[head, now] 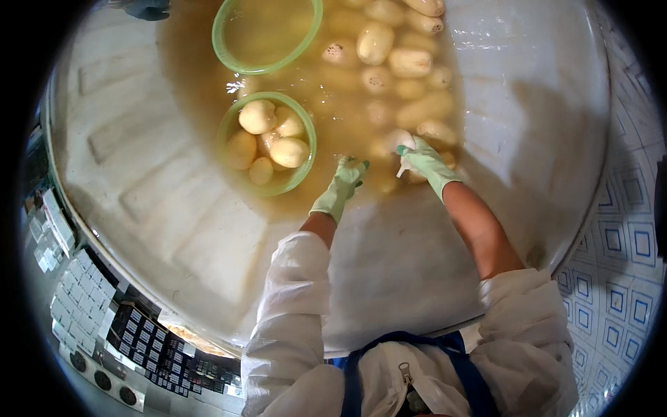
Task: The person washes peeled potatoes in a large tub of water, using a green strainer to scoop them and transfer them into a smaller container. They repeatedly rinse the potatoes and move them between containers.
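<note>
My right hand (426, 162), in a pale green glove, grips a pale lotus root segment (400, 139) at the surface of cloudy brown water. A thin white piece (403, 169) sticks out beneath that hand; what it is cannot be told. My left hand (340, 185), gloved alike, reaches to the water with its fingers apart and nothing visible in it. Left of it, a green plastic basket (312, 151) sits in the water, holding several peeled, rounded lotus root pieces (289, 152). More lotus root segments (410, 62) lie partly sunken beyond my right hand.
A large whitish tub (396, 260) with sloping, ribbed walls surrounds the water. A second green basket (260, 69) floats farther away. At the upper left rim, a dark-gloved hand (148, 8) of another person shows. Patterned tiles (615, 237) are outside the tub; stacked boxes (83, 299) are at lower left.
</note>
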Motion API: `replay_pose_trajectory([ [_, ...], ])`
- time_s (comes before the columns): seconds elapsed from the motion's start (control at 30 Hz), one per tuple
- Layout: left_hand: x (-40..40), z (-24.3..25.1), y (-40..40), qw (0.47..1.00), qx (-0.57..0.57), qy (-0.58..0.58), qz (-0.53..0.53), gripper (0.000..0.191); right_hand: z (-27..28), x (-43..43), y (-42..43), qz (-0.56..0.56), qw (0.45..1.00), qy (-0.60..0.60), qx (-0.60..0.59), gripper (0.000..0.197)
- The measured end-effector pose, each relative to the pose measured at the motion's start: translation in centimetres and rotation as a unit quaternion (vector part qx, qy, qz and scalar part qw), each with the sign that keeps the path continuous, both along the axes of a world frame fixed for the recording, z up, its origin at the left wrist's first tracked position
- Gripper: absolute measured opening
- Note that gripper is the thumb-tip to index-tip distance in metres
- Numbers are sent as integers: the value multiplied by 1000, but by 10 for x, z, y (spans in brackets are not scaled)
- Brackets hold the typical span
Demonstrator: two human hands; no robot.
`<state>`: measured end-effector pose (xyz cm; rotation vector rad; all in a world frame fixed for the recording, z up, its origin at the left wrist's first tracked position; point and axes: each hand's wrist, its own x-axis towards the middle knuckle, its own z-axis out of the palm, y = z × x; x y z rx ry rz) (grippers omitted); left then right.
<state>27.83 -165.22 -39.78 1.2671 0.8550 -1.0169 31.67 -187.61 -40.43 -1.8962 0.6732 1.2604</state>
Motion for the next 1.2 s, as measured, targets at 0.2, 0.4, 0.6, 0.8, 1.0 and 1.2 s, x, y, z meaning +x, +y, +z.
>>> replay_pose_trajectory([
  [0.2, 2, -74, -61, 964, 155, -77, -203, 59, -60, -17, -11, -140, 989, 12, 50, 32],
  [0.4, 2, -98, -87, 923, 184, -95, -324, 61, -29, -12, 2, -263, 957, 30, 117, 38],
  [0.6, 13, -41, -46, 991, -94, -19, -92, 66, -15, -1, -16, -281, 944, 30, 170, 45],
  [0.8, 8, 0, -40, 991, -107, -38, 65, 91, 15, 7, -18, -84, 963, -104, 236, 55],
  [1.0, 7, 23, -40, 969, 9, -214, -120, 89, 80, 22, 8, -147, 960, -31, 236, 56],
  [1.2, 37, 67, -54, 890, -291, 105, 335, 77, 83, 33, 16, 11, 997, -77, -9, 39],
])
